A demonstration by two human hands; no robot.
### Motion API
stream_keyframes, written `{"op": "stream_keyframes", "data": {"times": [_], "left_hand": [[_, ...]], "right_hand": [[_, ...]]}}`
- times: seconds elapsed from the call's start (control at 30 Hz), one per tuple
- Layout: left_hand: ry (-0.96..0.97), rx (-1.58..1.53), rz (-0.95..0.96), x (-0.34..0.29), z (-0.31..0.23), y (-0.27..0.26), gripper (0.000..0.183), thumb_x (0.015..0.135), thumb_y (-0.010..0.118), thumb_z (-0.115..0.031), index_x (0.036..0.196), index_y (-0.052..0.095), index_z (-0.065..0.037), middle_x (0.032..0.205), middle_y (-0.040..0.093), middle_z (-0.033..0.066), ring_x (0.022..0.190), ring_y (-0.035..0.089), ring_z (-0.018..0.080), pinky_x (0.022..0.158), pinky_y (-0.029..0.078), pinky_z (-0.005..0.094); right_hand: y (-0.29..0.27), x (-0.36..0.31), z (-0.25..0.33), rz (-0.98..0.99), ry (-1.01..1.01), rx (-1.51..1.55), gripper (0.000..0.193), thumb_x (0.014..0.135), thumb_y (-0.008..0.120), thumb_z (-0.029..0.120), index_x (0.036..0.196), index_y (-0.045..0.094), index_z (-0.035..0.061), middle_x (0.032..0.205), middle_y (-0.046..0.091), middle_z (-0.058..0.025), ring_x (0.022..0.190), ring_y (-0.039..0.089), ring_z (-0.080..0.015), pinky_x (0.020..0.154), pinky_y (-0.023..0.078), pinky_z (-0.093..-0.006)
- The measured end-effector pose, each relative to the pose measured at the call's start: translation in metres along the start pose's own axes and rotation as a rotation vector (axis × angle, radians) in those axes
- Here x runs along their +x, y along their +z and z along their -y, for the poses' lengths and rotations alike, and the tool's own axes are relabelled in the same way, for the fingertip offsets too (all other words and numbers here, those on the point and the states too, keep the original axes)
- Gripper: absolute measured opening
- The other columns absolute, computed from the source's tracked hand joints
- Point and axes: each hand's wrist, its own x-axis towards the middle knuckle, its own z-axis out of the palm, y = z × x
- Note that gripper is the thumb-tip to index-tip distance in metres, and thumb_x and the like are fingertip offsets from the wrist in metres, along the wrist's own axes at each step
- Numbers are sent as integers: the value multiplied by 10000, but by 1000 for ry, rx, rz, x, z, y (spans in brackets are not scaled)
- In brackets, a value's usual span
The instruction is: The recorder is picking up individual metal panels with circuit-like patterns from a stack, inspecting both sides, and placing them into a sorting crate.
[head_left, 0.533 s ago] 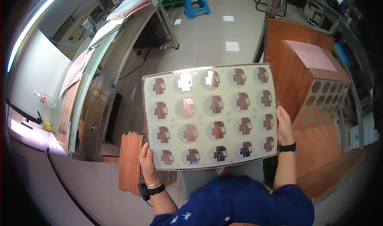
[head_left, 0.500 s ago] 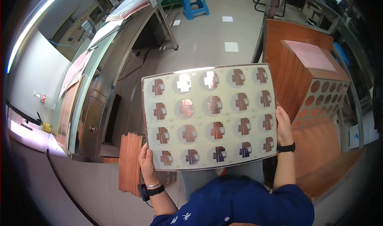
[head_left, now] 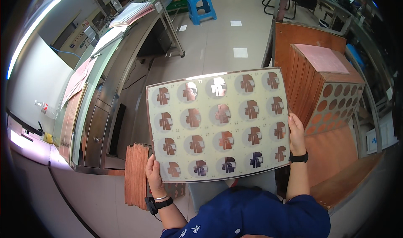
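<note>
Panel (head_left: 218, 124) slightly lower, nearer.

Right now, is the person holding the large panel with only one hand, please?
No, the left hand grips the panel at its lower left corner and the right hand grips its right edge.

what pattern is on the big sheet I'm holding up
The sheet is pale cream, with a grid of grey circles, each holding a coppery blocky shape; clearest in the head view.

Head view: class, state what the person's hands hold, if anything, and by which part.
Both hands hold one large pale panel patterned with copper circles: the left hand grips its lower left corner, the right hand its right edge.
</note>
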Motion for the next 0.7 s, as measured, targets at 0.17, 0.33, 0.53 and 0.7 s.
{"op": "stream_keyframes", "data": {"times": [0.17, 0.33, 0.53, 0.7], "left_hand": [[-9, -13, 18, 0, 2, -2, 382, 919, 559, -182, 1222, 507, 44, 1120, 605, 94, 991, 576, 146, 869, 459, 278], [-33, -16, -13, -2, 6, -6, 377, 915, 562, -175, 1220, 512, 41, 1115, 606, 92, 991, 576, 148, 872, 458, 280], [-39, -62, -14, -2, 6, -4, 381, 914, 561, -166, 1226, 506, 46, 1115, 606, 94, 985, 578, 149, 875, 456, 280], [-54, -66, -46, -2, 4, 2, 346, 920, 554, -182, 1182, 527, 43, 1060, 612, 78, 941, 579, 130, 830, 462, 255]], "right_hand": [[0, -1, 0, 7, -14, 29, 243, 999, 391, 199, 959, 552, 21, 905, 579, 4, 810, 507, -55, 754, 421, -214], [3, -4, 5, 7, -4, 13, 243, 1000, 388, 197, 956, 552, 23, 903, 578, 7, 813, 504, -52, 754, 417, -212], [-1, -3, 1, 2, 25, 14, 249, 1001, 382, 195, 951, 554, 22, 899, 577, 7, 811, 504, -51, 752, 415, -209], [-2, -2, 1, 5, 12, -32, 246, 998, 389, 189, 962, 561, 16, 906, 581, 3, 814, 509, -52, 748, 415, -208]]}}
